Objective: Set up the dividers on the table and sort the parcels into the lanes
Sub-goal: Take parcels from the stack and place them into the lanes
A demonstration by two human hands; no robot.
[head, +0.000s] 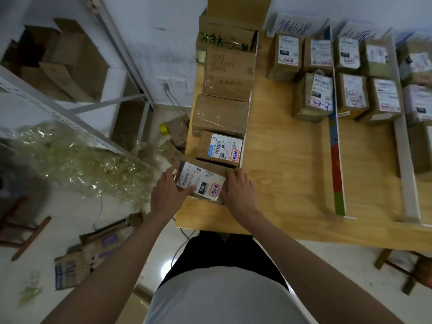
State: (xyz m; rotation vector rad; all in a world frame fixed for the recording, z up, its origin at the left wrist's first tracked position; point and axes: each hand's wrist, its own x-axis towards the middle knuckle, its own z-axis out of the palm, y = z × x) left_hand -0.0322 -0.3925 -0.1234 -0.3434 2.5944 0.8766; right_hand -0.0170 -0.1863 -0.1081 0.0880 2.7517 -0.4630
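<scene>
On the pale wooden worktop (280, 160), near its left edge, my left hand (167, 192) and right hand (238, 190) clasp the labelled brown cardboard parcel (201, 183), fingers curled round its sides to seat it in the lane.

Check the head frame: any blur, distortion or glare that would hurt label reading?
Head view: wide-angle bending curves the shelf rails and table edge; the far-right parcels and white divider are smeared; the label on the parcel between left hand and right hand reads sharper; a glare spot on the floor.
</scene>
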